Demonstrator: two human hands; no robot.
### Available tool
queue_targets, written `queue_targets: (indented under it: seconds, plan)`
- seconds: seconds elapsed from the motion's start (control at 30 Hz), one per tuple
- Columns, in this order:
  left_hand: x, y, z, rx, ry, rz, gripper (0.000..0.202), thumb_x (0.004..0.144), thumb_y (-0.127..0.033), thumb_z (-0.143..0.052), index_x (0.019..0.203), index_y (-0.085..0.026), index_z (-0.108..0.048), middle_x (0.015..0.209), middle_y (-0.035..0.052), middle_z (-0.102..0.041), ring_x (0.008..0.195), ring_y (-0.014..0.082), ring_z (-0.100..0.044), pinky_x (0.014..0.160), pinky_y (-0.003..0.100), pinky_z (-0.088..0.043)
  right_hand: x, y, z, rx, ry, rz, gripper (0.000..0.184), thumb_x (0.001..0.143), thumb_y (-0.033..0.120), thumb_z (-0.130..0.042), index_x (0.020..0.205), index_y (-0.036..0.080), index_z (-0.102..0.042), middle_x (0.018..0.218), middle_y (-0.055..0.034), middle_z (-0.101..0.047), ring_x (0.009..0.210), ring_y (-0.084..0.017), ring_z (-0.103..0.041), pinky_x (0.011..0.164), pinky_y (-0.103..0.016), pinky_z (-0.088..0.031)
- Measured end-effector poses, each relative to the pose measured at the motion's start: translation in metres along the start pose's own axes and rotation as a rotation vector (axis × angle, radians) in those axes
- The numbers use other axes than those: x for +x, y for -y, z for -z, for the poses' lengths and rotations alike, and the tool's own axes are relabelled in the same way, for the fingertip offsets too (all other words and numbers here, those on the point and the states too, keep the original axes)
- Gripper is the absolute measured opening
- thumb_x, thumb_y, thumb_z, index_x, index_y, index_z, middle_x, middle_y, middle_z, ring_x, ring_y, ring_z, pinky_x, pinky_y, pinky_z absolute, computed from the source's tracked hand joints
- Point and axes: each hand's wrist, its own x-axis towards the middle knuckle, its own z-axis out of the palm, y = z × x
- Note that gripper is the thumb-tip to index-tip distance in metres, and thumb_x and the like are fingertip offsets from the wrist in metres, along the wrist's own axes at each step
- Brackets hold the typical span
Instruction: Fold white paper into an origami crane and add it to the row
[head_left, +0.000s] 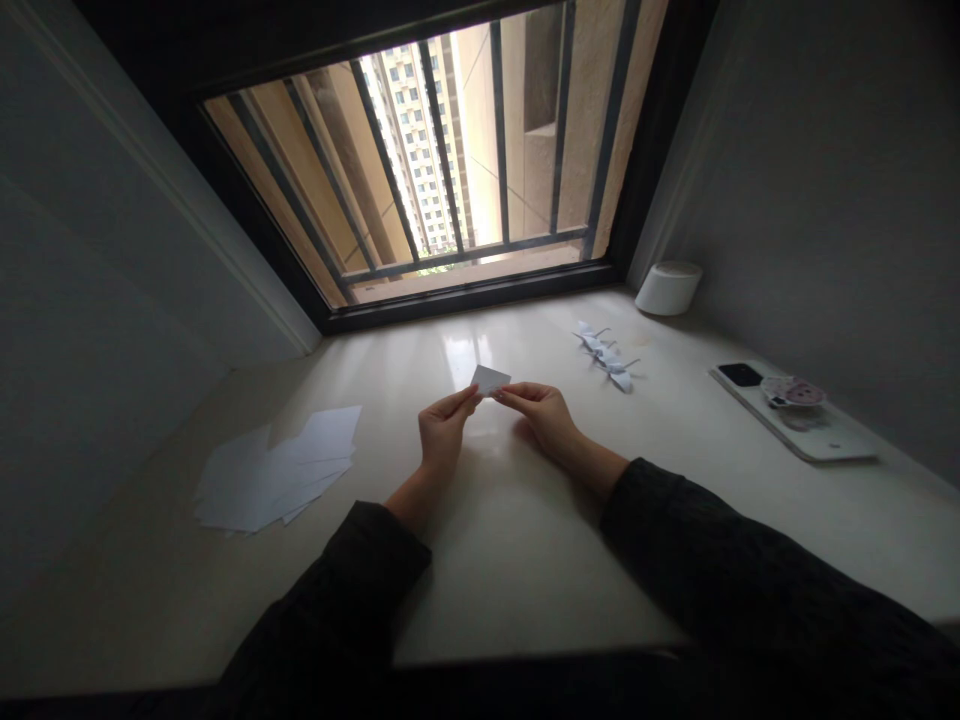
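Head: left fingers (465, 396) and right fingers (517, 397) pinch small paper (491, 378) by its edges (folded birds (619, 379) well apart).

And here's the paper (491, 377), small, pale and plain, held up in the middle, pinched at its left side by the left hand (442, 428) and at its lower right by the right hand (547, 412)! Straight upper edge showing, sloping down to the right, corner pointing up at the left; any creases too small to read.
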Motion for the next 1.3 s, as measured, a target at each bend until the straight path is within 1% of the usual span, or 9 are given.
queue_targets:
  seconds: [0.07, 0.23, 0.4, 0.6, 0.8, 0.93, 1.13, 1.2, 1.3]
  plan:
    - [0.000, 0.000, 0.000, 0.003, 0.004, -0.006, 0.029, 0.063, -0.030, -0.078, 0.090, -0.019, -0.074, 0.084, 0.0063, -0.074, 0.072, 0.0149, -0.065, 0.070, 0.029, -0.051, -0.001, 0.002, -0.001, 0.003, -0.002, 0.003, 0.023, 0.054, 0.037, -0.083, 0.069, 0.022, -0.074, 0.074, -0.0031, -0.073, 0.076, -0.019, -0.068, 0.079, -0.035, -0.050]
    - [-0.001, 0.001, 0.000, 0.009, 0.012, -0.060, 0.028, 0.064, -0.030, -0.077, 0.090, -0.020, -0.074, 0.089, 0.0063, -0.074, 0.079, 0.0179, -0.067, 0.078, 0.032, -0.053, -0.002, 0.004, -0.001, -0.017, -0.011, -0.009, 0.025, 0.053, 0.036, -0.083, 0.069, 0.021, -0.073, 0.072, -0.0032, -0.073, 0.070, -0.018, -0.066, 0.074, -0.034, -0.050]
    - [-0.002, -0.001, 0.000, 0.017, 0.015, -0.093, 0.028, 0.064, -0.029, -0.078, 0.091, -0.020, -0.074, 0.092, 0.0059, -0.073, 0.084, 0.0195, -0.068, 0.084, 0.035, -0.053, -0.002, 0.002, 0.000, 0.019, -0.011, -0.008, 0.024, 0.053, 0.035, -0.084, 0.067, 0.020, -0.072, 0.070, -0.0034, -0.072, 0.069, -0.017, -0.066, 0.076, -0.033, -0.050]
    - [-0.003, -0.003, -0.001, 0.005, 0.023, -0.065, 0.028, 0.064, -0.030, -0.078, 0.091, -0.020, -0.074, 0.092, 0.0063, -0.073, 0.085, 0.0199, -0.068, 0.085, 0.035, -0.053, 0.002, -0.002, 0.002, 0.039, -0.015, -0.033, 0.027, 0.052, 0.036, -0.084, 0.067, 0.019, -0.070, 0.069, -0.0031, -0.072, 0.070, -0.017, -0.066, 0.079, -0.033, -0.050]
    - [-0.005, -0.004, -0.003, 0.000, 0.033, -0.069, 0.028, 0.066, -0.031, -0.076, 0.092, -0.020, -0.074, 0.091, 0.0073, -0.074, 0.083, 0.0192, -0.068, 0.082, 0.035, -0.053, 0.001, -0.002, 0.002, 0.021, -0.028, -0.030, 0.033, 0.050, 0.039, -0.085, 0.069, 0.018, -0.068, 0.067, -0.0029, -0.071, 0.066, -0.017, -0.066, 0.075, -0.034, -0.051]
    - [-0.006, -0.005, -0.005, -0.005, 0.015, -0.045, 0.029, 0.066, -0.032, -0.076, 0.091, -0.019, -0.074, 0.089, 0.0082, -0.074, 0.081, 0.0189, -0.068, 0.078, 0.034, -0.053, -0.002, 0.002, 0.001, 0.030, -0.059, -0.012, 0.038, 0.047, 0.039, -0.086, 0.068, 0.021, -0.060, 0.065, -0.0013, -0.071, 0.066, -0.019, -0.067, 0.073, -0.034, -0.052]
    - [-0.005, -0.007, -0.005, -0.006, 0.027, -0.012, 0.030, 0.067, -0.035, -0.075, 0.090, -0.016, -0.073, 0.085, 0.0091, -0.074, 0.077, 0.0183, -0.068, 0.072, 0.031, -0.052, -0.002, 0.002, 0.000, 0.057, -0.044, 0.016, 0.047, 0.047, 0.039, -0.086, 0.060, 0.021, -0.044, 0.061, 0.0011, -0.068, 0.065, -0.018, -0.067, 0.073, -0.034, -0.051]
    - [-0.006, -0.009, -0.004, -0.001, 0.048, -0.011, 0.037, 0.067, -0.037, -0.075, 0.097, -0.016, -0.071, 0.081, 0.0083, -0.073, 0.077, 0.0186, -0.068, 0.071, 0.030, -0.051, -0.001, 0.001, 0.000, 0.067, -0.039, 0.027, 0.048, 0.049, 0.038, -0.086, 0.059, 0.021, -0.042, 0.061, 0.0015, -0.068, 0.064, -0.017, -0.067, 0.072, -0.032, -0.051]
    - [-0.006, -0.012, -0.004, 0.002, 0.053, -0.009, 0.060, 0.064, -0.035, -0.078, 0.118, -0.019, -0.059, 0.078, 0.0058, -0.073, 0.076, 0.0184, -0.068, 0.071, 0.030, -0.051, 0.000, -0.001, 0.002, 0.067, -0.040, 0.031, 0.046, 0.050, 0.037, -0.085, 0.059, 0.021, -0.043, 0.062, 0.0016, -0.067, 0.064, -0.017, -0.067, 0.070, -0.031, -0.050]
